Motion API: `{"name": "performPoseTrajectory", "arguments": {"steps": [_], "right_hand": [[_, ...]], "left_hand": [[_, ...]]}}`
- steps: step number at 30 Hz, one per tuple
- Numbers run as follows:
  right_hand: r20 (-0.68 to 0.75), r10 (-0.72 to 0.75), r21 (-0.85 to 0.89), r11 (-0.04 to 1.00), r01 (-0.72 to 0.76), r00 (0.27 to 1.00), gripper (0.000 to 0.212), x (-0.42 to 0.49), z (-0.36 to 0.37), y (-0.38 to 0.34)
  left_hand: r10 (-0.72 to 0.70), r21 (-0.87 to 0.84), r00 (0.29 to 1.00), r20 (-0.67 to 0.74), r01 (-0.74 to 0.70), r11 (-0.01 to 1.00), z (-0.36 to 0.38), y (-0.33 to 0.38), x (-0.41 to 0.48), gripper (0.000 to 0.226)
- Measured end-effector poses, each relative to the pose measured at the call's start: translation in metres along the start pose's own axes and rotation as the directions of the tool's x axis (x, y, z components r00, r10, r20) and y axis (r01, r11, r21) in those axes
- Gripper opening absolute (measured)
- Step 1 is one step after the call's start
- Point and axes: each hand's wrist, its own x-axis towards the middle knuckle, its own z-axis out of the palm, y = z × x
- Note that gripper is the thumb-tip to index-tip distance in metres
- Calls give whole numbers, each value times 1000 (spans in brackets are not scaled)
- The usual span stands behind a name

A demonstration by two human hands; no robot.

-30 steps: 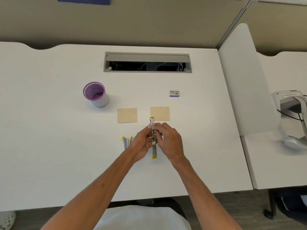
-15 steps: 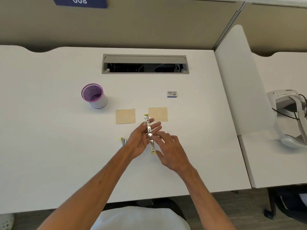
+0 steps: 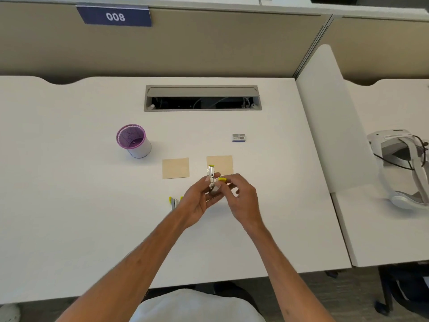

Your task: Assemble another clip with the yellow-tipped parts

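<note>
My left hand [image 3: 197, 202] holds a slim metal stapler part [image 3: 211, 176] upright above the white desk [image 3: 92, 205], its yellow tip pointing away from me. My right hand [image 3: 245, 201] meets it from the right, and its fingertips pinch a second yellow-tipped end [image 3: 222, 179] of the same part. More yellow-tipped metal pieces [image 3: 173, 202] lie on the desk just left of my left hand, partly hidden by it.
Two tan paper squares [image 3: 175, 168] [image 3: 224, 161] lie just beyond my hands. A purple-rimmed cup [image 3: 134, 141] stands at the left, a small staple box [image 3: 238, 137] at the right. A cable hatch [image 3: 202, 98] is further back. A headset [image 3: 404, 168] rests on the neighbouring desk beyond a divider [image 3: 325, 124].
The metal part has been lifted from lying flat to tilted upright. My right hand, which had opened and drawn back, has returned and taken hold of its yellow end.
</note>
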Motion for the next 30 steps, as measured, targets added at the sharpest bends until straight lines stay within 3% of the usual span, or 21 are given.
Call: {"name": "performPoseTrajectory", "arguments": {"steps": [3, 5, 10, 13, 15, 19, 23, 26, 30], "right_hand": [[-16, 156, 177, 973, -151, 988, 14, 10, 5, -1], [8, 258, 274, 929, -250, 966, 26, 15, 8, 1], [72, 404, 285, 868, -407, 912, 51, 21, 15, 2], [169, 366, 296, 867, -401, 915, 32, 23, 16, 2], [237, 373, 341, 832, -437, 897, 33, 23, 17, 0], [195, 393, 343, 831, -438, 899, 29, 22, 19, 1], [226, 328, 330, 860, -389, 917, 31, 22, 20, -7], [246, 251, 279, 907, -316, 936, 34, 22, 25, -11], [176, 251, 269, 918, -291, 952, 22, 21, 30, -7]], "left_hand": [[10, 51, 1000, 21, -11, 999, 5, 2, -4, 41], [9, 73, 999, 30, -11, 997, 8, 3, -8, 43], [36, 139, 997, 73, -46, 989, 6, 1, -13, 46], [23, 203, 998, 57, -35, 979, 6, 0, -14, 50], [20, 276, 998, 58, -35, 960, 7, 0, -14, 51], [63, 456, 998, 18, -65, 887, 10, 0, -13, 51], [135, 269, 991, -13, -127, 955, 9, 4, -12, 66], [160, 118, 987, 14, -161, 980, 10, 11, -13, 63], [171, 137, 979, 114, -186, 973, 8, 12, -14, 53]]}}
